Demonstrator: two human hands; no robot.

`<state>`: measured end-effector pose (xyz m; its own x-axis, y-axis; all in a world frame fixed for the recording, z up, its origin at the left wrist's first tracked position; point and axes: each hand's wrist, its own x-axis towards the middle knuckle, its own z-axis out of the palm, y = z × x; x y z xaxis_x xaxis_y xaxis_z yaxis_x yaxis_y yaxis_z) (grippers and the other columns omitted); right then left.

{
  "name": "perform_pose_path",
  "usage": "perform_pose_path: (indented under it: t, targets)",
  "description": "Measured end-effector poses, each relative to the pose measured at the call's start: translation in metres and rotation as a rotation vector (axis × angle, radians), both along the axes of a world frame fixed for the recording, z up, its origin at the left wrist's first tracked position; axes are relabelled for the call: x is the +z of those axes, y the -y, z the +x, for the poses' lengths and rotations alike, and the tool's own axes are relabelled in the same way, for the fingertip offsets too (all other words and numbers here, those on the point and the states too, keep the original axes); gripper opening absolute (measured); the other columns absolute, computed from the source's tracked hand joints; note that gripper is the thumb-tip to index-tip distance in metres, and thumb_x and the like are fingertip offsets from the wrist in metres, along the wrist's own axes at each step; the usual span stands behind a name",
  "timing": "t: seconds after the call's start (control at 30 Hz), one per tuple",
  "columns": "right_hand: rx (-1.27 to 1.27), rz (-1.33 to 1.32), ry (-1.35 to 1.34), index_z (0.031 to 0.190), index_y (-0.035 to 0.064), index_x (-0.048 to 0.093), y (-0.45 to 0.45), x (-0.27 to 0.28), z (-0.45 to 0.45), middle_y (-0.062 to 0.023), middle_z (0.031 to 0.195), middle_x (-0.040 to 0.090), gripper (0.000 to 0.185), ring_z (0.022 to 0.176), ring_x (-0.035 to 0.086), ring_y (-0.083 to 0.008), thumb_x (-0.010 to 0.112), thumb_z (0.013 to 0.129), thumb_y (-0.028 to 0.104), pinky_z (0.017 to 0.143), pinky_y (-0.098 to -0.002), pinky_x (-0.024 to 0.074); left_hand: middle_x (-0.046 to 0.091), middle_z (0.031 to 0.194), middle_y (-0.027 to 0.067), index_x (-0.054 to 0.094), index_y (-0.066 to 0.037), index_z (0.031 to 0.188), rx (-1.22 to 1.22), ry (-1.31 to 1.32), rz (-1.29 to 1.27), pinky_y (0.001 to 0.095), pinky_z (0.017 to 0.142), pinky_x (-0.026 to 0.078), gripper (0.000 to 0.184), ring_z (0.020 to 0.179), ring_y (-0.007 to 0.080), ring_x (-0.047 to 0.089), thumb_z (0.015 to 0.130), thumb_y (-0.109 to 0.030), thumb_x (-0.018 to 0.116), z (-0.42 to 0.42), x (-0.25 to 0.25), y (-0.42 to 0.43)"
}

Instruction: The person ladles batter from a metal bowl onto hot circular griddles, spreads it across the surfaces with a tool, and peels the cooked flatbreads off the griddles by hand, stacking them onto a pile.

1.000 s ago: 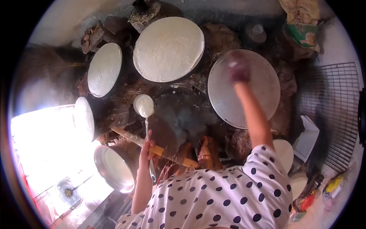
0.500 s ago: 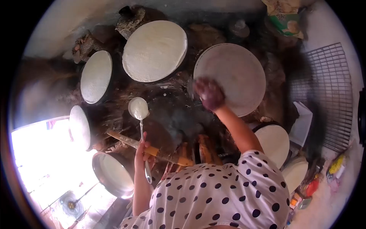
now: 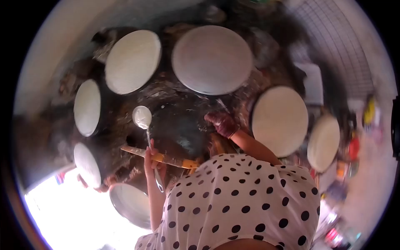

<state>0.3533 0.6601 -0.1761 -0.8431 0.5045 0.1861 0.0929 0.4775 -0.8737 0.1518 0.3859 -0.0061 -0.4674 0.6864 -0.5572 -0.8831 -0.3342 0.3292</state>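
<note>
My left hand (image 3: 152, 158) is closed round the handle of a ladle (image 3: 142, 117), whose bowl holds white batter. A long wooden stick (image 3: 169, 160) lies across the same hand and appears gripped with the ladle. My right hand (image 3: 224, 124), in a dark red glove, hangs below a bare round griddle (image 3: 212, 60); its fingers point left and look bent, and whether they hold anything is too blurred to tell. To the left of that griddle is one covered with white batter (image 3: 132, 61). Another pale round griddle (image 3: 280, 121) stands right of the gloved hand.
Two more batter-covered griddles (image 3: 87, 107) (image 3: 87, 165) stand at the left. Below them is a large metal basin (image 3: 131, 205). At the right are a pale round griddle (image 3: 323, 143), a white tray (image 3: 310, 83) and a wire rack (image 3: 337, 46). Dark ground lies in the middle.
My gloved right hand has come off the bare griddle, down and toward my body. The view has turned right, so the griddles appear further left. My left hand still holds the ladle and stick.
</note>
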Motion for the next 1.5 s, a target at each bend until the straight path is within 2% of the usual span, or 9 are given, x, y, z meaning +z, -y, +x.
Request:
perform_pose_path:
  t: [0.03, 0.4, 0.5, 0.63, 0.8, 0.83, 1.03, 1.17, 1.5]
  targets:
    - [-0.141, -0.509, -0.106, 0.108, 0.0085, 0.063, 0.035, -0.012, 0.032, -0.0101, 0.097, 0.066, 0.027, 0.095, 0.062, -0.0295, 0.058, 0.088, 0.027, 0.087, -0.0346, 0.0489, 0.056, 0.084, -0.0049, 0.039, -0.005, 0.137, -0.023, 0.042, 0.051, 0.0163, 0.041, 0.034, 0.042, 0.046, -0.0022, 0.038, 0.101, -0.026, 0.042, 0.004, 0.000, 0.000]
    - [-0.819, 0.742, 1.094, 0.136, 0.0125, 0.045, 0.185, -0.013, 0.389, -0.0098, 0.138, 0.046, 0.055, 0.129, 0.041, -0.0268, 0.053, 0.087, 0.036, 0.106, -0.0431, 0.0323, 0.052, 0.080, -0.0069, 0.041, -0.004, 0.134, -0.209, 0.017, 0.054, 0.0171, 0.038, 0.033, 0.040, 0.044, -0.0015, 0.036, 0.101, -0.027, 0.040, 0.024, -0.037, 0.139]
    - [-1.145, 0.265, 1.474, 0.138, 0.0151, 0.043, 0.188, -0.003, 0.344, -0.0104, 0.146, 0.036, 0.062, 0.137, 0.030, -0.0256, 0.056, 0.084, 0.043, 0.109, -0.0393, 0.0279, 0.051, 0.081, -0.0078, 0.041, -0.009, 0.135, -0.213, -0.025, -0.056, 0.0168, 0.037, 0.032, 0.039, 0.043, -0.0008, 0.033, 0.101, -0.028, 0.042, 0.029, -0.042, 0.202]
    - [-0.506, 0.717, 1.026, 0.126, 0.0139, 0.053, 0.230, 0.075, 0.171, -0.0107, 0.096, 0.066, 0.046, 0.074, 0.063, -0.0329, 0.060, 0.085, 0.031, 0.068, -0.0431, 0.0507, 0.052, 0.079, -0.0052, 0.046, -0.013, 0.132, -0.125, -0.171, -0.248, 0.0186, 0.041, 0.032, 0.042, 0.047, 0.0021, 0.034, 0.095, -0.032, 0.054, 0.038, -0.052, 0.274]
    - [0.846, -0.507, 0.276, 0.109, 0.0057, 0.066, 0.434, 0.075, -0.071, -0.0077, 0.099, 0.069, 0.025, 0.081, 0.063, -0.0159, 0.055, 0.091, 0.020, 0.075, -0.0309, 0.0492, 0.058, 0.082, -0.0034, 0.053, -0.010, 0.127, 0.032, -0.340, -0.485, 0.0206, 0.046, 0.034, 0.049, 0.053, 0.0046, 0.043, 0.090, -0.041, 0.059, 0.060, -0.101, 0.364]
    - [0.838, -0.141, 0.812, 0.101, 0.0043, 0.066, 0.471, 0.153, -0.100, -0.0091, 0.094, 0.070, 0.022, 0.083, 0.064, -0.0175, 0.060, 0.086, 0.020, 0.077, -0.0328, 0.0489, 0.061, 0.084, -0.0027, 0.056, -0.009, 0.124, 0.079, -0.357, -0.561, 0.0205, 0.046, 0.034, 0.049, 0.055, 0.0050, 0.044, 0.091, -0.044, 0.057, 0.065, -0.108, 0.382]
    - [0.626, -0.524, 0.639, 0.118, 0.0088, 0.057, 0.522, 0.117, -0.097, -0.0106, 0.077, 0.067, 0.035, 0.056, 0.061, -0.0119, 0.058, 0.083, 0.008, 0.044, -0.0310, 0.0481, 0.047, 0.058, -0.0043, 0.042, -0.009, 0.128, 0.666, 0.297, 0.141, 0.0172, 0.041, 0.033, 0.036, 0.041, 0.0022, 0.034, 0.099, -0.031, 0.044, 0.141, -0.108, 0.523]
    - [0.727, -0.134, 0.842, 0.125, 0.0138, 0.055, 0.526, 0.099, -0.122, -0.0132, 0.083, 0.067, 0.037, 0.063, 0.064, -0.0218, 0.055, 0.087, 0.014, 0.055, -0.0356, 0.0514, 0.042, 0.056, -0.0044, 0.044, -0.006, 0.131, 0.544, -0.129, -0.748, 0.0181, 0.038, 0.030, 0.038, 0.039, 0.0044, 0.035, 0.099, -0.025, 0.045, 0.199, -0.080, 0.573]
    - [1.030, 0.675, 0.997, 0.124, 0.0126, 0.055, 0.637, 0.028, -0.191, -0.0199, 0.108, 0.063, 0.034, 0.101, 0.061, -0.0353, 0.039, 0.097, 0.027, 0.086, -0.0442, 0.0480, 0.049, 0.064, 0.0018, 0.054, 0.000, 0.104, 0.581, 0.120, -0.741, 0.0249, 0.045, 0.040, 0.020, 0.049, 0.0111, 0.046, 0.092, -0.016, 0.050, 0.151, -0.293, 0.645]
